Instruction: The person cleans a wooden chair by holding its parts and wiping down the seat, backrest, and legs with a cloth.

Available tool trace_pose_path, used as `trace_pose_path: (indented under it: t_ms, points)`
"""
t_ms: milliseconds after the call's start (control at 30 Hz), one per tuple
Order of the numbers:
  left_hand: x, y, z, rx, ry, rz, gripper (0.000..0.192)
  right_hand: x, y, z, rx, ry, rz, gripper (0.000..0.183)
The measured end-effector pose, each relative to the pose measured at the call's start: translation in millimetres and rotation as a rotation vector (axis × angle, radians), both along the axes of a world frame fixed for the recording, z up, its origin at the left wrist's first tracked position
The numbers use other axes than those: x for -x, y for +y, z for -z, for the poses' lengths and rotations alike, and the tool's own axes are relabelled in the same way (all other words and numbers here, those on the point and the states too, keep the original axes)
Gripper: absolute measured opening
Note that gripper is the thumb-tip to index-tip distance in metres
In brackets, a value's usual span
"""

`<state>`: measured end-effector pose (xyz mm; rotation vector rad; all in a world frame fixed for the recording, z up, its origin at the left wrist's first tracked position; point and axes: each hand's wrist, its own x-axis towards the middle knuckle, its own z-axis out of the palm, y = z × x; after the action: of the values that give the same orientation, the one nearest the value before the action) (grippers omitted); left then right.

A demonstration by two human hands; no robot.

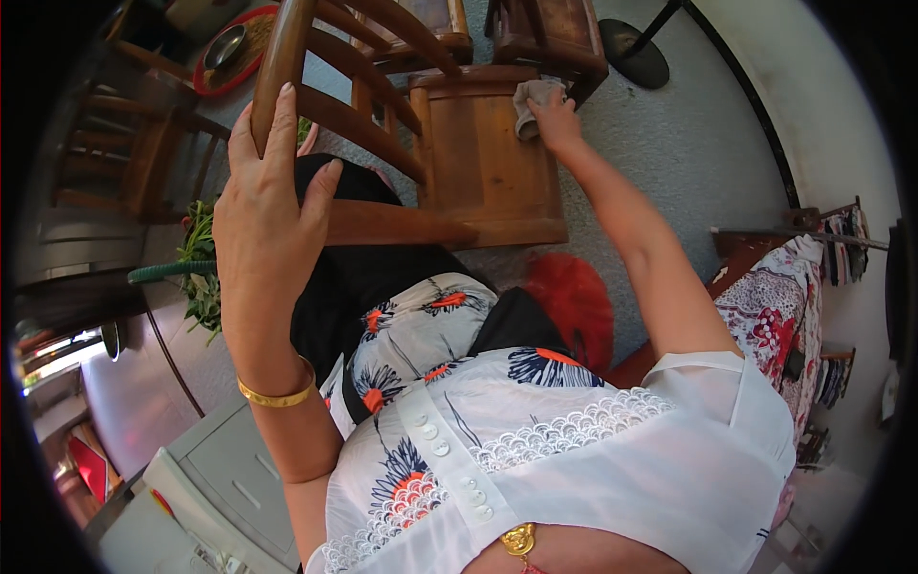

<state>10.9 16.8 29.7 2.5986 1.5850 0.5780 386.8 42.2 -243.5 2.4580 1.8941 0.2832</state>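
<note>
A wooden chair with a slatted back stands before me, its brown seat (488,158) facing up. My left hand (269,208) lies over the top rail (282,50) of the backrest, the fingers around the wood and the thumb apart from it. A gold bangle (276,394) circles that wrist. At the far right corner of the seat, my right hand (556,122) holds a crumpled greyish cloth (529,111) against the wood. Part of the cloth is hidden under the fingers.
More wooden chairs (549,36) stand just beyond the seat. A round black stand base (635,54) is on the floor at far right. A red stool-like object (574,308) sits close by my body. To the left are leafy greens (201,287) and a red tray (262,68) with a metal bowl (224,47).
</note>
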Motion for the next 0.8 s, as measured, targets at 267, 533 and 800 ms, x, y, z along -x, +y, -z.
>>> trace_pose_path:
  t_ms: [267, 533, 800]
  points:
    - [-4, -2, -1, -0.043, 0.004, 0.012, 0.06, -9, 37, 38, -0.141, -0.055, 0.154, 0.04]
    - [-3, -4, 0, -0.033, -0.048, 0.014, 0.059, 25, -29, 1, -0.006, -0.08, -0.029, 0.029]
    - [-2, -1, 3, -0.079, -0.032, 0.043, 0.057, 59, -153, -32, 0.149, 0.124, -0.11, 0.034]
